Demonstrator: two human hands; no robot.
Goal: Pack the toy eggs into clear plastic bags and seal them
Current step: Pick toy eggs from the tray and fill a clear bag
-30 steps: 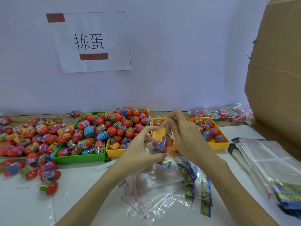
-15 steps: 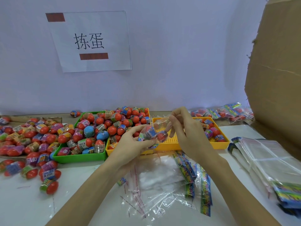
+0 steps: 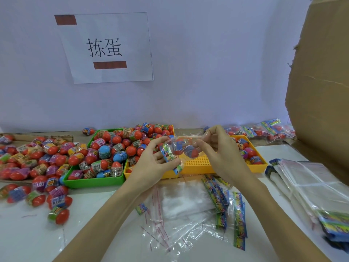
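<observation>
Both grips, left hand (image 3: 151, 163) and right hand (image 3: 221, 156), pinch one small clear plastic bag (image 3: 177, 150) of red toy eggs between them, apparently mid-seal; finished packs (image 3: 260, 129) lie beyond, heaped loose eggs (image 3: 117, 148) remain leftward.

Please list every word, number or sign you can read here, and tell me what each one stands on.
"拣蛋": printed in large black characters on the white paper sign taped to the wall.
"6+": on the wrapper of a toy egg in the green tray.
Other egg wrappers and the bags' printed header strips: too small or blurred to read.
</observation>
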